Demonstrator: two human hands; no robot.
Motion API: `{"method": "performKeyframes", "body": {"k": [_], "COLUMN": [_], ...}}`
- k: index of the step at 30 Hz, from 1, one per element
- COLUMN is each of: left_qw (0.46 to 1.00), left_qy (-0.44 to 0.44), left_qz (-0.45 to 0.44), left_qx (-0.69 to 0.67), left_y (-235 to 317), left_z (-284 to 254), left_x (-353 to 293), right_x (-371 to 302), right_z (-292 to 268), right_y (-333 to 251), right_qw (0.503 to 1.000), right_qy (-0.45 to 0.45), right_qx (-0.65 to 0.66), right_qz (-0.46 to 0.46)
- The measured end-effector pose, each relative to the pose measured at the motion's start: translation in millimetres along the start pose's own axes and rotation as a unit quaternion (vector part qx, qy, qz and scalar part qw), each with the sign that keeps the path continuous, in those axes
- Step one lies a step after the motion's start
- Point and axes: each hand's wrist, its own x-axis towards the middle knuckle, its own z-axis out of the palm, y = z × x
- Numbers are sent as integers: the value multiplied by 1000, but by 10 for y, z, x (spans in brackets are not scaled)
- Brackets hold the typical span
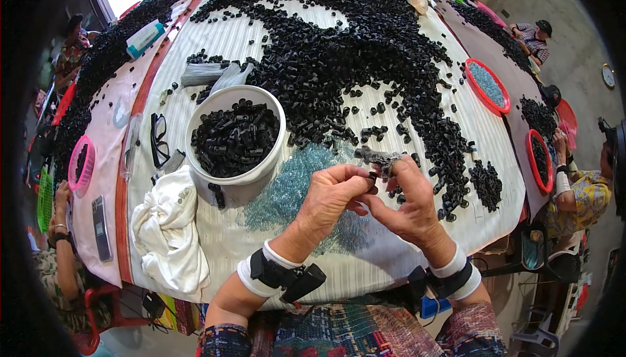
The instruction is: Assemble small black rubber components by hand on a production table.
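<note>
My left hand [330,195] is closed in a pinch on a small black cylindrical part [372,178], above the front middle of the table. Close against it, my right hand [412,208] is curled, its thumb near the left fingertips. Whatever sits between the right fingers is too small and covered to make out. A greyish, glassy-looking clump [378,157] shows just behind the right fingers; whether it is held I cannot tell. Under and beside my hands spreads a heap of clear bluish small pieces [287,184]. A white bucket [276,155] full of assembled black parts stands left of it.
A large pile of black parts [339,50] covers the table's [222,226] middle and back. At left lie a knotted white cloth [171,233], glasses [158,140] and bundled grey strips [202,74]. Red-rimmed baskets [505,108] stand at right. Other people [580,194] sit around.
</note>
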Motion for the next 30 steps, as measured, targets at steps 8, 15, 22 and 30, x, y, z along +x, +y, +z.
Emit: {"method": "performKeyframes", "body": {"k": [8,15,22,30], "left_qw": [1000,1000,998,998], "left_qy": [-1,-4,-10,-19], "left_qz": [12,19,4,18], "left_qx": [-8,15,57,51], "left_y": [13,-45,18,-84], "left_z": [-7,15,33,-2], "left_x": [16,-13,-33,-2], "right_x": [26,-52,-36,-64], "right_z": [70,103,47,37], "right_y": [38,64,60,58], "right_qw": [993,982,976,973], "right_qy": [19,24,14,11], "right_qx": [-75,-167,-195,-206], "right_qz": [-90,-83,-95,-100]}}
